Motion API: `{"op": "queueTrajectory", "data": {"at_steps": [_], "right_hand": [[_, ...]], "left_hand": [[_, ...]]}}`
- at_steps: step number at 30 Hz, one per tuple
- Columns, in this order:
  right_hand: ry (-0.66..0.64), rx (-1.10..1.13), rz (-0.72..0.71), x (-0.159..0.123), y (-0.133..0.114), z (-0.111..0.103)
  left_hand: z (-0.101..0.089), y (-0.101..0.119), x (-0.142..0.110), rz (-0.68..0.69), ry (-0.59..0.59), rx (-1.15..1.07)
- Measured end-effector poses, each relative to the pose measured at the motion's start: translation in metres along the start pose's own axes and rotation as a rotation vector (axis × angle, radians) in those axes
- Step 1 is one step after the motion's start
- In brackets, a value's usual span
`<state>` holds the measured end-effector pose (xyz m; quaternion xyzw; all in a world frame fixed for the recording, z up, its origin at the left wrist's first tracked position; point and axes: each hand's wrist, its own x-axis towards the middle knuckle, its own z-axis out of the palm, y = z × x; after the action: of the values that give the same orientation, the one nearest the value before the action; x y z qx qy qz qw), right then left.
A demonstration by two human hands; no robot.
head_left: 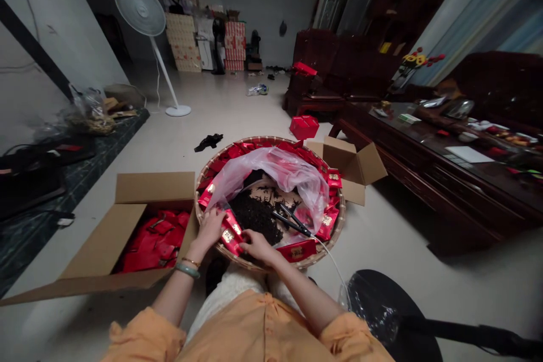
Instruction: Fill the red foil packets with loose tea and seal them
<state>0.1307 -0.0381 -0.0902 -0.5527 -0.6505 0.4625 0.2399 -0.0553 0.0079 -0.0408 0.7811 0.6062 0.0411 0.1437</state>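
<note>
While fingers [249,237] hold red packet [230,235], long axis slants forward-left.

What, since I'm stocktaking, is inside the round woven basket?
Red packets ring a plastic bag holding loose dark material; a black corded tool lies there. What's beneath the material is covered.

My packet [231,239], centre: glossy red with gold patches
My shirt [265,331], bottom centre: orange
My bangle [188,270], lower left: pale green
Fan [142,8], upper left: white
</note>
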Motion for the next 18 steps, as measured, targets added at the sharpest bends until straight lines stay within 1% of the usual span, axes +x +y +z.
{"op": "queueTrajectory", "data": {"at_steps": [1, 3, 5, 7, 10, 12, 14, 16, 18], "right_hand": [[0.018, -0.046, -0.025, 0.001, 0.001, 0.004], [0.071, -0.074, -0.035, 0.002, 0.000, 0.004], [0.168, -0.038, -0.042, 0.004, -0.002, -0.004], [0.282, 0.015, -0.090, 0.007, -0.005, -0.020], [0.416, 0.078, -0.198, 0.011, -0.013, -0.046], [0.535, 0.072, -0.234, 0.011, -0.018, -0.060], [0.634, 0.021, -0.249, 0.010, -0.021, -0.069], [0.668, -0.038, -0.276, 0.007, -0.022, -0.072], [0.665, -0.086, -0.326, 0.004, -0.022, -0.071]], "left_hand": [[-0.003, -0.001, 0.000, 0.001, 0.019, -0.010], [-0.009, -0.005, 0.001, 0.020, 0.076, -0.038], [-0.014, -0.007, 0.000, 0.072, 0.108, -0.076], [-0.017, -0.005, 0.000, 0.138, 0.109, -0.118], [-0.015, 0.008, -0.001, 0.232, 0.041, -0.257], [-0.011, 0.021, -0.001, 0.231, 0.029, -0.365], [-0.006, 0.034, 0.000, 0.208, 0.054, -0.455], [-0.002, 0.044, 0.000, 0.175, 0.082, -0.527], [0.000, 0.049, 0.001, 0.151, 0.102, -0.603]]}}
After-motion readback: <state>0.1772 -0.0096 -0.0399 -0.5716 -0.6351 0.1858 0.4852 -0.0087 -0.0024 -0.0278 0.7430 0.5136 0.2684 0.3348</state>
